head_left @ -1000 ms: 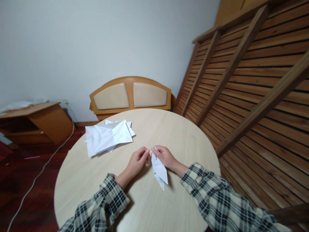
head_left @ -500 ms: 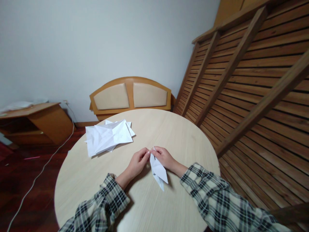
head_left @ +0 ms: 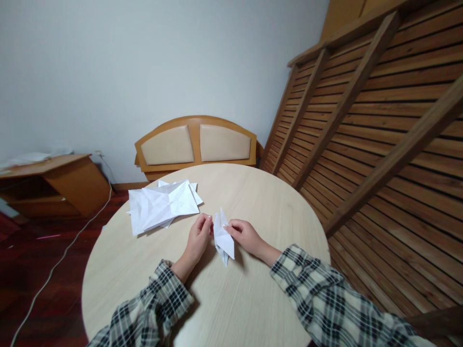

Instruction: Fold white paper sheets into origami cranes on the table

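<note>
A small piece of white folded paper (head_left: 224, 242), with narrow points at its upper and lower ends, is held above the table in front of me. My right hand (head_left: 245, 236) pinches its right side, thumb on the near face. Close against the paper's left edge is my left hand (head_left: 198, 233), its fingers curled and thumb pressed to them. Whether those fingertips grip the paper's edge is hidden. A pile of creased white paper sheets (head_left: 162, 205) lies beyond my left hand, on the left of the table.
The round, pale wooden table (head_left: 267, 193) extends around my hands. Behind it stands a headboard (head_left: 197, 144) with two cream panels. A slatted wooden frame (head_left: 347, 125) leans on the right. At left are a low cabinet (head_left: 68, 183) and a white cable (head_left: 68, 246) along the floor.
The folded paper has moved left and slightly up, and its upper points now show. My left hand has shifted left and up, apart from my right fingertips. The paper pile stayed put.
</note>
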Demonstrator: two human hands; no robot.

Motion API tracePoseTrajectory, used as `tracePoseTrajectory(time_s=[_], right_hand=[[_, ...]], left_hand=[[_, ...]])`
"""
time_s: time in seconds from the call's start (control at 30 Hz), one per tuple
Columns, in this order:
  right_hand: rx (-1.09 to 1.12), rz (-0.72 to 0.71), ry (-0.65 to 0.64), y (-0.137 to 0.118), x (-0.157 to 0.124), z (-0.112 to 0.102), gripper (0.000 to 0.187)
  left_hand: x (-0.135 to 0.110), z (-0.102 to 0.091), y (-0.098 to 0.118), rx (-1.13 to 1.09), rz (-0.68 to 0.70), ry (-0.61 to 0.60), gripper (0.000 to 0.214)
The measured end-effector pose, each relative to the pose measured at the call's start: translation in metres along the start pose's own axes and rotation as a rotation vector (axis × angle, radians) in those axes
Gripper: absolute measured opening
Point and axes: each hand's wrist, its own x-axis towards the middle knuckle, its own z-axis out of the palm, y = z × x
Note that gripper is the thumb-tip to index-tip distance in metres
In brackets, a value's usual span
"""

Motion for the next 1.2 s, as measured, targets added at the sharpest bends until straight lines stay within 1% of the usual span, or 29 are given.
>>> tracePoseTrajectory(time_s=[0.13, 0.2, 0.27, 0.37, 0.47, 0.53, 0.6, 0.7, 0.83, 0.93, 1.0, 1.07, 1.13, 1.2], right_hand=[[-0.017, -0.012, 0.129, 0.002, 0.002, -0.002, 0.041], [-0.016, -0.022, 0.185, 0.004, 0.003, -0.003, 0.037], [0.004, -0.027, 0.236, 0.005, 0.004, -0.004, 0.032], [0.034, -0.032, 0.289, 0.005, 0.005, -0.005, 0.026], [0.030, -0.046, 0.307, 0.005, 0.005, -0.004, 0.024], [0.012, -0.060, 0.311, 0.005, 0.005, -0.004, 0.023], [-0.012, -0.071, 0.307, 0.005, 0.005, -0.004, 0.021], [-0.021, -0.094, 0.269, 0.002, 0.003, -0.002, 0.015], [-0.044, -0.137, 0.174, -0.004, -0.002, -0.001, 0.008], [-0.080, -0.149, 0.149, -0.005, -0.003, -0.002, 0.010], [-0.072, -0.128, 0.182, -0.002, -0.002, -0.004, 0.009], [-0.040, -0.078, 0.227, 0.003, 0.000, -0.005, 0.012], [-0.002, -0.005, 0.241, 0.009, 0.002, -0.007, 0.019], [0.010, 0.054, 0.215, 0.014, 0.005, -0.007, 0.030]], left_hand=[[0.000, -0.001, 0.000, 0.052, -0.005, 0.030, 0.041], [0.000, -0.002, -0.001, 0.083, -0.003, 0.024, 0.044], [-0.001, -0.001, -0.001, 0.111, -0.010, -0.017, 0.049], [-0.003, 0.000, 0.002, 0.122, -0.043, -0.125, 0.052], [-0.004, 0.003, 0.004, 0.092, -0.065, -0.231, 0.050], [-0.005, 0.004, 0.003, 0.072, -0.068, -0.253, 0.046], [-0.004, 0.004, 0.000, 0.073, -0.063, -0.227, 0.040], [-0.002, 0.003, -0.005, 0.089, -0.055, -0.159, 0.035], [0.001, 0.000, -0.007, 0.092, -0.014, -0.054, 0.035], [0.002, -0.002, -0.007, 0.095, -0.007, 0.016, 0.036], [0.002, -0.002, -0.007, 0.086, -0.007, 0.036, 0.036], [0.002, -0.002, -0.007, 0.075, 0.001, 0.039, 0.035], [0.001, -0.002, -0.007, 0.065, 0.010, 0.034, 0.034], [0.001, -0.001, -0.005, 0.063, 0.015, 0.029, 0.033]])
